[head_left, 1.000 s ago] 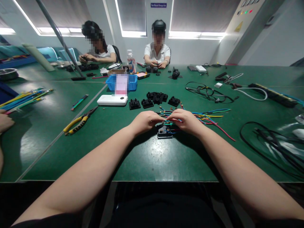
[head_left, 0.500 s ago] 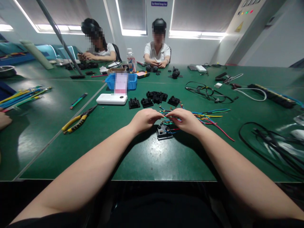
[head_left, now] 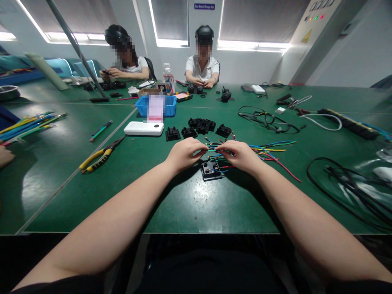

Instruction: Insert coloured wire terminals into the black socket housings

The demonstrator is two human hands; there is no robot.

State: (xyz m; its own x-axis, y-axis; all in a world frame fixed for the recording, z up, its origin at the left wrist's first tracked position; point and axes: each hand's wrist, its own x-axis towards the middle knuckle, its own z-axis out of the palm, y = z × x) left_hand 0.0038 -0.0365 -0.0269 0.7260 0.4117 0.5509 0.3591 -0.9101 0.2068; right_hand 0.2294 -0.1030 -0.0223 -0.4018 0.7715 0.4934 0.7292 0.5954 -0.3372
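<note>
Over a spread of coloured wires (head_left: 269,149), my left hand (head_left: 187,154) and my right hand (head_left: 238,154) face each other, a small gap between their fingertips. Both are closed in a pinch. Between them runs a thin green wire, its ends at the fingertips of each hand. Just below the hands, a black square socket part (head_left: 210,170) lies on the green table (head_left: 196,208), with a red and a blue wire at its right side. Several more black parts (head_left: 202,125) sit behind the hands.
Yellow-handled pliers (head_left: 101,156) and a white power bank (head_left: 143,128) lie left, near a blue basket (head_left: 171,107). Black cables (head_left: 346,192) lie right. A bottle (head_left: 168,77) stands farther back. Two people sit opposite; another person's hand (head_left: 6,156) is at the left edge.
My hands have drawn slightly apart, and a short stretch of green wire now shows between the fingertips. The view has shifted very slightly.
</note>
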